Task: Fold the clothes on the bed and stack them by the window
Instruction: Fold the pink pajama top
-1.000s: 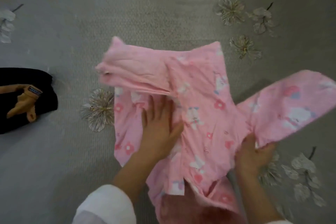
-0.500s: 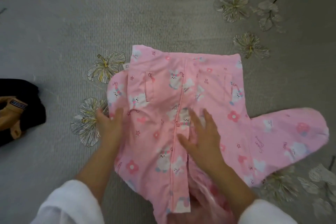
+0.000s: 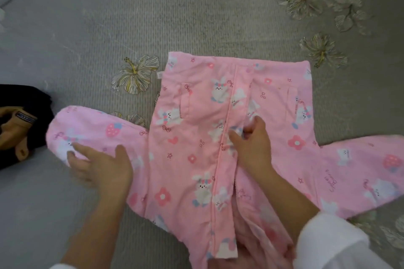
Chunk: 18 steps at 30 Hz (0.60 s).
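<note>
So the pink padded jacket (image 3: 190, 159) with the bunny and flower print is lying front up on the grey ribbed bedspread (image 3: 196, 17) with the embroidered flowers. Its straight hem edge is away from me and the collar end is down by my arms. Big change from half a second back: the sleeve on the left (image 3: 98, 131) was tucked out of sight then. Now it's flopped out flat towards the black and tan bundle (image 3: 19, 129) at the left edge, cuff right next to it, can't tell if they touch. My left hand (image 3: 105, 166) went with it, off the jacket's side edge and onto that sleeve near the cuff. Its fingers are straight, grip wide, holding nothing, just pressing, and it's a bit blurred. My right hand (image 3: 253, 146) was lying flat on the chest before. Now its fingers are curled at the centre front strip, grip narrow, pinching a bit of fabric between thumb and forefinger. The sleeve on the right (image 3: 360, 164) is stretched out same as before.
</note>
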Available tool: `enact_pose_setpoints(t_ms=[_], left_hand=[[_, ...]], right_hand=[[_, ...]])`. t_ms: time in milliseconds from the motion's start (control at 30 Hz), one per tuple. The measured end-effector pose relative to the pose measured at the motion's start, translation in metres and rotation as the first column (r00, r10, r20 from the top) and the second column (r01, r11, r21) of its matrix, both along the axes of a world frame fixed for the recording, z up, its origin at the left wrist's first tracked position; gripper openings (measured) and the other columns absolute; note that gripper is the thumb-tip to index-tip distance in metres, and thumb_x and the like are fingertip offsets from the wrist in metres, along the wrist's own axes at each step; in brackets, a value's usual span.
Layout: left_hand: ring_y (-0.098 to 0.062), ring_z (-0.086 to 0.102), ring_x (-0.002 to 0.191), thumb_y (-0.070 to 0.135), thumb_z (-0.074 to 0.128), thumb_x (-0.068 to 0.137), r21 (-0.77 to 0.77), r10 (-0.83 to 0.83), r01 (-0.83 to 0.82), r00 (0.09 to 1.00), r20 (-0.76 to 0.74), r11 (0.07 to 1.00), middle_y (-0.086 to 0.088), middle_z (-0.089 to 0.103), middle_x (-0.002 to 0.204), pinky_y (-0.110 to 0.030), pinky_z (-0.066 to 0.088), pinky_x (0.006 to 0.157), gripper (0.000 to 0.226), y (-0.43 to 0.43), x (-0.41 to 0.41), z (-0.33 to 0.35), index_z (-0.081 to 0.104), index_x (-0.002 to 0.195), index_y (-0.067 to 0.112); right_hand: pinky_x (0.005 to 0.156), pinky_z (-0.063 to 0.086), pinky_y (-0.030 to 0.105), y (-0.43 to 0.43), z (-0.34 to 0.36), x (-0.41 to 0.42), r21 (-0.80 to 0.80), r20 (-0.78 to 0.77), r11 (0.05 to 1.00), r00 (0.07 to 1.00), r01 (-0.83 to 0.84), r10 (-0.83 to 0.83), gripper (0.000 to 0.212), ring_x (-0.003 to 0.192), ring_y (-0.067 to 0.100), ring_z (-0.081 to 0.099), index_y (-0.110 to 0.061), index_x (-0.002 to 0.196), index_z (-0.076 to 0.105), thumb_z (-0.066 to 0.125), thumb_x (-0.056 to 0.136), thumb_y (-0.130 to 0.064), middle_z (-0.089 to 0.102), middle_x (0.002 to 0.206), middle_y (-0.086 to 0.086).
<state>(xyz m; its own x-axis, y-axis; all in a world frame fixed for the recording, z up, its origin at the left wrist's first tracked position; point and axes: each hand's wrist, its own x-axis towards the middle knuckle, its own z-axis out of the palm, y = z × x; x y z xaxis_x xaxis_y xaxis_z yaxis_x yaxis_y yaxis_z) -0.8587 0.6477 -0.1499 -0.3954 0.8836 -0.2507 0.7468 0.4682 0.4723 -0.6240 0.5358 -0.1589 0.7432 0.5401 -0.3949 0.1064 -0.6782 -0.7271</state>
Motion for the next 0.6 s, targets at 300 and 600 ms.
enact_pose_setpoints(t_ms=[300, 600], left_hand=[[-0.017, -0.023, 0.144, 0.058, 0.008, 0.092, -0.049, -0.949, 0.952, 0.295, -0.115, 0.302, 0.002, -0.018, 0.158, -0.036, -0.019, 0.114, 0.058, -0.061, 0.087, -0.034, -0.012, 0.145, 0.046], [-0.02, -0.003, 0.148, 0.053, 0.019, 0.097, -0.066, -0.954, 0.96, 0.26, -0.151, 0.272, 0.001, 0.0, 0.161, -0.04, -0.005, 0.117, 0.059, -0.082, 0.068, -0.055, 0.007, 0.152, 0.035]], right_hand=[[0.069, 0.044, 0.039, 0.055, -0.005, 0.044, -0.028, 0.198, 0.978, 0.958, -0.207, 0.208, 0.015, 0.076, 0.03, 0.054, 0.001, 0.089, 0.062, 0.051, 0.09, -0.009, 0.062, 0.079, 0.016], [0.079, 0.043, 0.04, -0.038, -0.011, 0.011, -0.328, 0.306, 0.887, 0.852, -0.325, 0.425, 0.038, 0.096, 0.027, 0.049, -0.006, 0.103, 0.055, 0.065, 0.084, -0.037, 0.051, 0.101, 0.007]])
